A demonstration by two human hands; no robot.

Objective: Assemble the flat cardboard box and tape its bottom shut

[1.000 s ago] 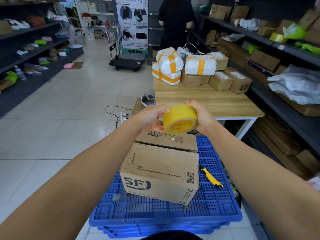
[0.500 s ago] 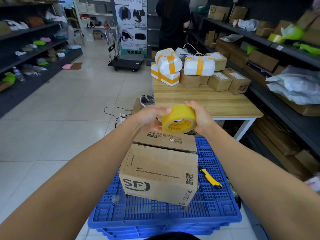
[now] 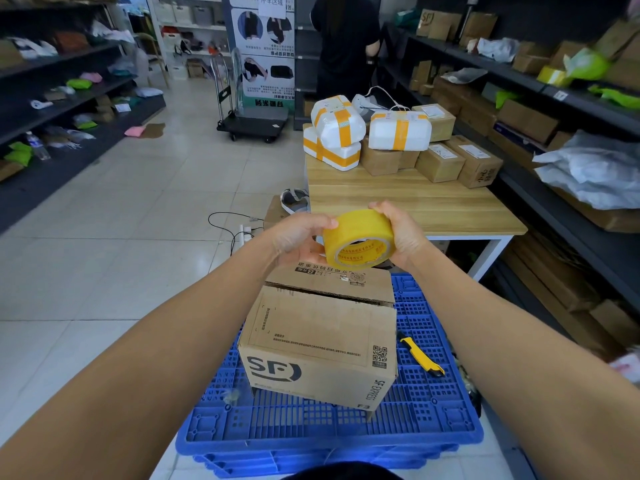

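Observation:
A brown SF cardboard box (image 3: 320,344) stands folded up on a blue plastic pallet (image 3: 429,417), its top flaps folded over with an open seam across them. Above the box's far edge I hold a roll of yellow tape (image 3: 358,239) with both hands. My right hand (image 3: 401,233) cups the roll's right side. My left hand (image 3: 299,239) grips its left side, thumb on the outer rim. The roll's open core faces me and down.
A yellow utility knife (image 3: 420,356) lies on the pallet right of the box. A wooden table (image 3: 426,206) with taped parcels stands just beyond my hands. Shelves line both sides. A person in black stands at the back beside a black trolley (image 3: 254,123). Cables lie on the floor.
The roll and both hands have stayed above the box's far edge. My left fingers have shifted slightly on the roll's rim. The box has not moved.

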